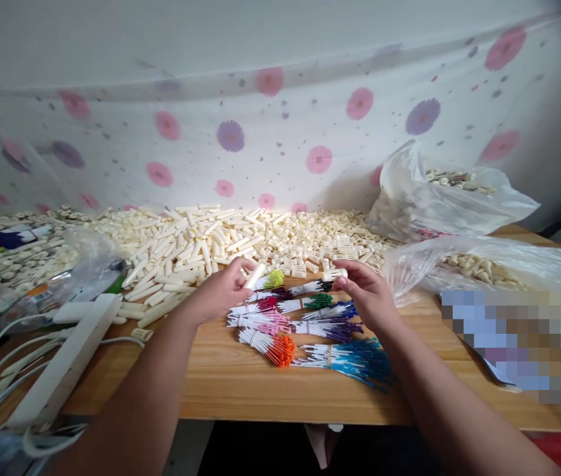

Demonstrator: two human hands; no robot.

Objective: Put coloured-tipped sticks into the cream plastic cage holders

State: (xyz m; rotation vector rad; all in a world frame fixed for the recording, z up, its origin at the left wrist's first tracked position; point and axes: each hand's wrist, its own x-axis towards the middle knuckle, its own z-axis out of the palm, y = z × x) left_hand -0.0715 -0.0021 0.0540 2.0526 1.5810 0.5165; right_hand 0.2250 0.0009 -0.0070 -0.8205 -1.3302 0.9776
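Note:
My left hand (221, 291) is closed on a short cream plastic tube (255, 275), held tilted between thumb and fingers. In my right hand (367, 294) a cream slotted plastic piece (335, 274) is pinched, pointing left towards the tube. The two parts are apart. Below and between my hands lie several rubber-banded bundles of thin white sticks with coloured ends, among them a yellow-green bundle (271, 280), a green bundle (305, 303), a pink bundle (260, 322), an orange bundle (268, 346) and a blue bundle (347, 361).
Behind my hands spreads a heap of cream tubes (201, 241), with a heap of slotted pieces (310, 241) beside it. Plastic bags of small parts (409, 198) stand at the right. A white power strip (69, 360) with cables lies left on the wooden table (221, 396).

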